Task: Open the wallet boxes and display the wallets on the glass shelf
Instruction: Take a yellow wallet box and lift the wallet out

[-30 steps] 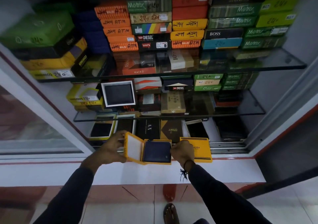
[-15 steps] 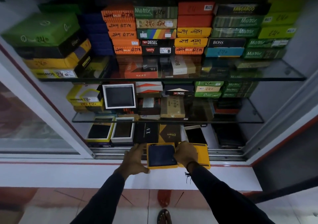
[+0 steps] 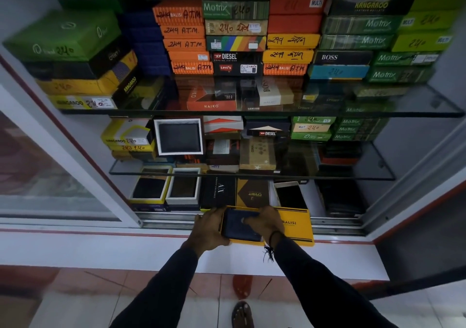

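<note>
Head view, left hand gripping yellow wallet box at its left edge, right hand fingers pressed on dark wallet, BALISI lid just right.

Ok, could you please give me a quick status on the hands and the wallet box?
Left hand and right hand both gripping open yellow box, dark wallet inside. Box at cabinet's front edge. Balisi lid beside it.

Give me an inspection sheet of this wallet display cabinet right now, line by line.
Surface: white ledge bare at left; glass shelves above stacked with boxes.
Job's things: open yellow box holding dark wallet; yellow Balisi lid beside it.
Clutter: opened wallet boxes, black AX box.
Hands: left hand grips box edge; right hand on the wallet.
Cables: nothing seen.
Surroundings: sliding glass door, tiled floor, sandalled foot.
</note>
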`<act>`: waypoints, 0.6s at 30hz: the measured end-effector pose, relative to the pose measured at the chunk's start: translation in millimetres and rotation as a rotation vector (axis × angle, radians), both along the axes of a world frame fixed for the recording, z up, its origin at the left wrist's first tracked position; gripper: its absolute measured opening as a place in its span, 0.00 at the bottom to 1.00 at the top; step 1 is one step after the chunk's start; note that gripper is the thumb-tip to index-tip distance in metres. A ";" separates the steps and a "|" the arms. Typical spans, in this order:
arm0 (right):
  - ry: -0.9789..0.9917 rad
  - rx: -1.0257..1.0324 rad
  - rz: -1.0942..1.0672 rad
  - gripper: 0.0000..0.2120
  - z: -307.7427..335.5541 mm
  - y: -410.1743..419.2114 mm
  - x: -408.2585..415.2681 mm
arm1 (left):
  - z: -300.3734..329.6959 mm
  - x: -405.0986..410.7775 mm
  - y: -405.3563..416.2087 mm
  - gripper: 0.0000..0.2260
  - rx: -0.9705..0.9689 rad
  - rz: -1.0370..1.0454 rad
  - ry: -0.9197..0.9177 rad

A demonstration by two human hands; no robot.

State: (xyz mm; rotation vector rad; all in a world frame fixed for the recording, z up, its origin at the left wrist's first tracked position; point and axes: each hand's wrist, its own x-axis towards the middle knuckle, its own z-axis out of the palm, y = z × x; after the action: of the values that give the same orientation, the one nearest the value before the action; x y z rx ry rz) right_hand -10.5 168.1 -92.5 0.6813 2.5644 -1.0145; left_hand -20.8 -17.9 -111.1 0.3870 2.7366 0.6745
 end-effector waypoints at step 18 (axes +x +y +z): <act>-0.017 -1.054 -0.317 0.20 50.1 56.4 2.2 | 43.0 -6.0 -11.7 0.30 0.903 0.123 -0.427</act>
State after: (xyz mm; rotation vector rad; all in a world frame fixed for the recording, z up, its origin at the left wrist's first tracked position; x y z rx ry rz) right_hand -8.3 224.6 -42.4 0.7392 1.5279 -2.1481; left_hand -26.8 -29.6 -68.1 0.2119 1.9307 1.7763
